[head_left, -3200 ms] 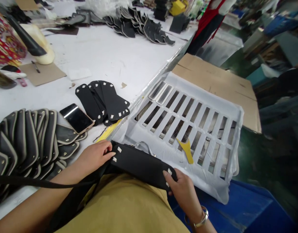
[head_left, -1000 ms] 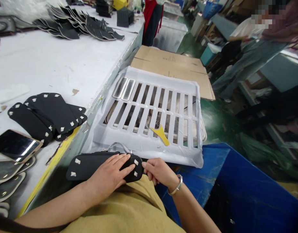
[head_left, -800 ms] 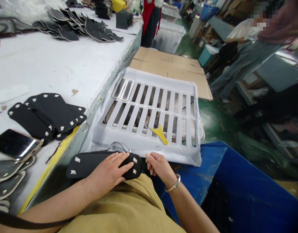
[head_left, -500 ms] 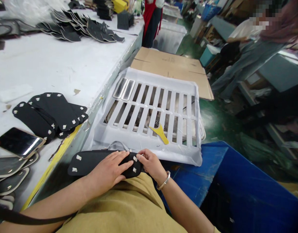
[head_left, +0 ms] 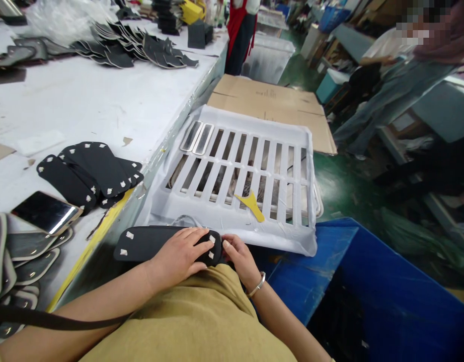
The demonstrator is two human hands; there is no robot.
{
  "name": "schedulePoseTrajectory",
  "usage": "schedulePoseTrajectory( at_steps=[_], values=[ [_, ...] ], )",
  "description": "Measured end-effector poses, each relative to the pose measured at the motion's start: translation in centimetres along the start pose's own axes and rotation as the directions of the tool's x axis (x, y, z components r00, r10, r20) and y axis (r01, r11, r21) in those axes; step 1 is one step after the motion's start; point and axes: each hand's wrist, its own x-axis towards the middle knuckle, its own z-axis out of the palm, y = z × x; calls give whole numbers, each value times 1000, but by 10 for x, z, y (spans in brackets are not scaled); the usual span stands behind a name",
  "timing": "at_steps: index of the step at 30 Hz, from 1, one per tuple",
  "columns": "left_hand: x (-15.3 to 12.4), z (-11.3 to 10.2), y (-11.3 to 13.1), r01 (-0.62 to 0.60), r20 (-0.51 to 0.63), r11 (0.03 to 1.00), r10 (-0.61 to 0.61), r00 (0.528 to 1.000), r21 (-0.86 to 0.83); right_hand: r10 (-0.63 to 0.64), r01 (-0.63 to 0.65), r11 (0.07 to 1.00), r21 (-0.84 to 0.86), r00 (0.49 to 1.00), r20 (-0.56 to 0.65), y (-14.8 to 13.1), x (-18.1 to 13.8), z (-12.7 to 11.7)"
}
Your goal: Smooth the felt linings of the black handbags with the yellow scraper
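The left hand (head_left: 186, 249), fingers loosely spread, lies over the black panel (head_left: 145, 244) beneath them, apparently steadying it, while the right hand (head_left: 239, 256), fingers half-curled, meets its end, grip unclear.

It's bright over on the left, where the white table (head_left: 84, 100) throws back a pale, even light with only soft shadows; a hard streak of glare sits on the phone (head_left: 43, 210), and the bracelet (head_left: 258, 284) glints. To the right it turns dim: a faint sheen on the green floor (head_left: 332, 176), the blue bin (head_left: 390, 266) dark in its hollow, the person (head_left: 398, 93) beyond blurred, stretched and partly pixelated, while the near left hand (head_left: 181, 254) looks fairly sharp
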Motion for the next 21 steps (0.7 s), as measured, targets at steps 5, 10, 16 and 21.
schedulePoseTrajectory(
  at_steps=[5, 10, 16, 21],
  values=[
    [0, 0, 0, 14, -12, 1000, -14, 1000, -23, -400, 390, 828, -403, 914, 63, -5, -21, -4],
    [-1, 5, -2, 23, -40, 999, -24, 999, -35, -431, 489, 600, -633, 864, 258, -12, -15, -8],
    [-1, 5, -4, 18, -30, 1000, -19, 999, -26, -416, 485, 490, -724, 860, 294, -19, -10, -10],
    [4, 4, -4, -8, -14, 1000, 8, 1000, -13, -397, 473, 407, -782, 862, 315, -32, -11, -6]
  ],
)
